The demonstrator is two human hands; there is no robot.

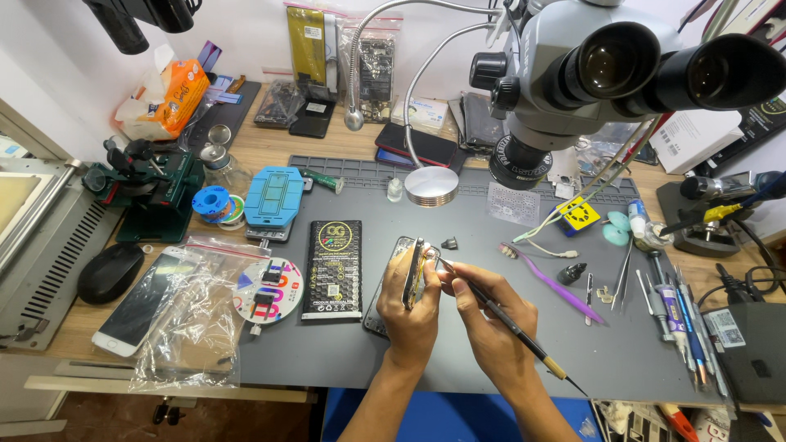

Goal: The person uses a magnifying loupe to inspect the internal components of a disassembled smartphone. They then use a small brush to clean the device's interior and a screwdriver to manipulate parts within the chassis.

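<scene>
My left hand holds a dark smartphone up on its edge over the grey work mat. My right hand grips a thin black tool with a metal tip, like a pen. The tool's tip touches the phone's upper edge near my left fingers. A second dark phone body lies flat on the mat just under my left hand. A black battery pack lies on the mat to the left of my hands.
A microscope head hangs over the mat at upper right. A purple toothbrush, tweezers and several tools lie at right. Clear plastic bags, a white phone, a round disc and a black mouse sit at left.
</scene>
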